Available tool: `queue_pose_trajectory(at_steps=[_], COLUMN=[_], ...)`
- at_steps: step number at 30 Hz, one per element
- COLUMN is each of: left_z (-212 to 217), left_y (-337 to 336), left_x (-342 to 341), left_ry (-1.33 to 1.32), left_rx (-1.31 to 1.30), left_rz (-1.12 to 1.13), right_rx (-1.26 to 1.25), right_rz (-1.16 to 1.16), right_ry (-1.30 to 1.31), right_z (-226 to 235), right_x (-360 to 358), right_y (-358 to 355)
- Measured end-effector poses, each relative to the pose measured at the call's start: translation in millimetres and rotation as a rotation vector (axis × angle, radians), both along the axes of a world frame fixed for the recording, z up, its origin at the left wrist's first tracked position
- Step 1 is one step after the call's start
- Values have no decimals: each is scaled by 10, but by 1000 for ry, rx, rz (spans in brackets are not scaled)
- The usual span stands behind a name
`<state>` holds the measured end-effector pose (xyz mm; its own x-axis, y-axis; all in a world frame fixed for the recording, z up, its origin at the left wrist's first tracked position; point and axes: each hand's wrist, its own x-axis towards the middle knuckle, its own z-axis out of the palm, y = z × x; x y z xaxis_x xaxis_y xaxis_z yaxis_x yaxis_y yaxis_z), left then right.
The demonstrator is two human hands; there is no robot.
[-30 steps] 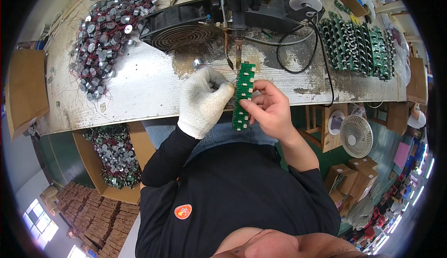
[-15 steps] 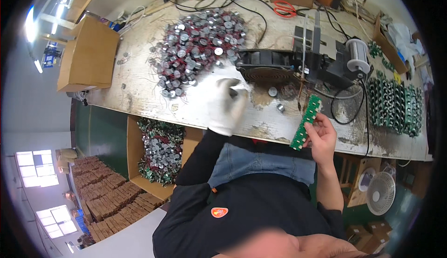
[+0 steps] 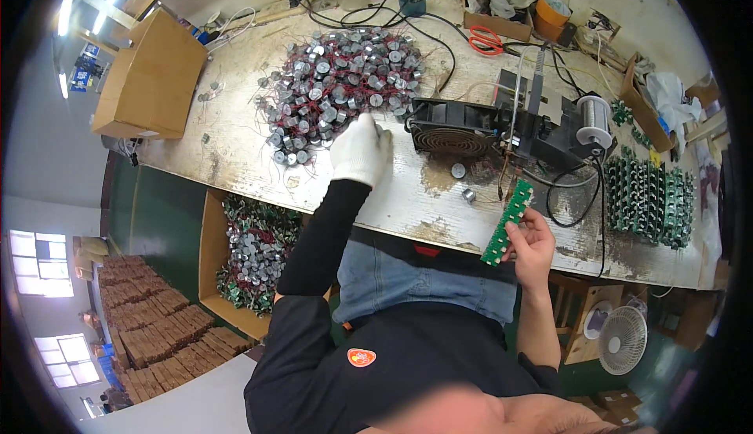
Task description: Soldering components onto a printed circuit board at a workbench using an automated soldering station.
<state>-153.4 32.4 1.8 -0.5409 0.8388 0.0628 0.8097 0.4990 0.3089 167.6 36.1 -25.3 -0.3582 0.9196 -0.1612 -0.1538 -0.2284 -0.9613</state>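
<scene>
Green narrow circuit-board strip (image 3: 506, 224) is over the worn white wooden worktable (image 3: 416, 213), by its front edge; long axis steeply slanted, far end pointing away and slightly right. My bare right hand (image 3: 535, 247) pinches its right side. My white-gloved left hand (image 3: 360, 153) is at the heaped silver cylindrical components (image 3: 337, 81); its grip I cannot tell.

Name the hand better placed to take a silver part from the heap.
Probably the left hand: it is at the edge of the heap of silver parts, while the right hand, farther away, holds a green circuit board.
</scene>
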Motion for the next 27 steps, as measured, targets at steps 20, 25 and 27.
queue_pose_trajectory(at_steps=[20,25,27], left_z=[-51,39,53], left_y=[-405,-586,-612], left_x=[147,269,337], left_ry=[-208,-769,-895], left_rx=[355,597,592], left_rz=[-83,46,59], right_rx=[7,-25,-9], right_rz=[13,23,46], right_ry=[5,-10,6], right_z=[-24,30,50], right_x=[13,-13,-36], right_y=[6,41,30])
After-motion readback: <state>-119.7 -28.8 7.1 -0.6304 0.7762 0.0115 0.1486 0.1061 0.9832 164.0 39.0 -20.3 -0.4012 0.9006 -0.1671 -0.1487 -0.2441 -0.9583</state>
